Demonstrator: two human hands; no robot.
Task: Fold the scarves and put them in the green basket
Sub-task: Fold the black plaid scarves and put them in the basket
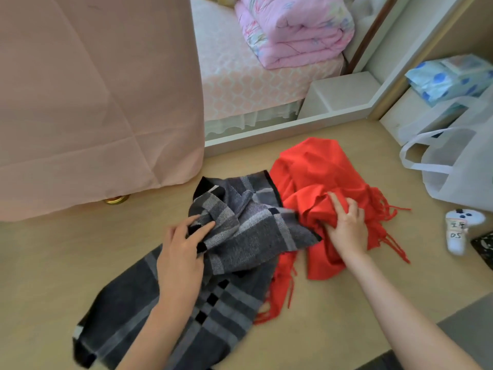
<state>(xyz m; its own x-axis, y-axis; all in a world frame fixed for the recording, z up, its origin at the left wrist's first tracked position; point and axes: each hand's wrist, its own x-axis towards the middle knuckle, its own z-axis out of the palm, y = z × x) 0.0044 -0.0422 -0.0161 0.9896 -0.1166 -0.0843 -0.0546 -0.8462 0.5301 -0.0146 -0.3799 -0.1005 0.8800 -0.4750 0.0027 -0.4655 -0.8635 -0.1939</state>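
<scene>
A grey and black checked scarf (240, 231) lies crumpled on the tan floor, its long end trailing toward the lower left. My left hand (181, 252) pinches a fold of it near its bunched upper part. A red fringed scarf (314, 169) lies heaped to the right, partly under the grey one. My right hand (346, 225) grips a bunch of the red cloth, fingers curled into it. No green basket is in view.
A pink cloth-covered piece of furniture (93, 102) fills the upper left. A bed with a folded pink quilt (293, 30) is behind a white ledge (293, 126). A white bag (453, 166), a white controller (458, 228) and tissue packs (448, 78) sit at the right.
</scene>
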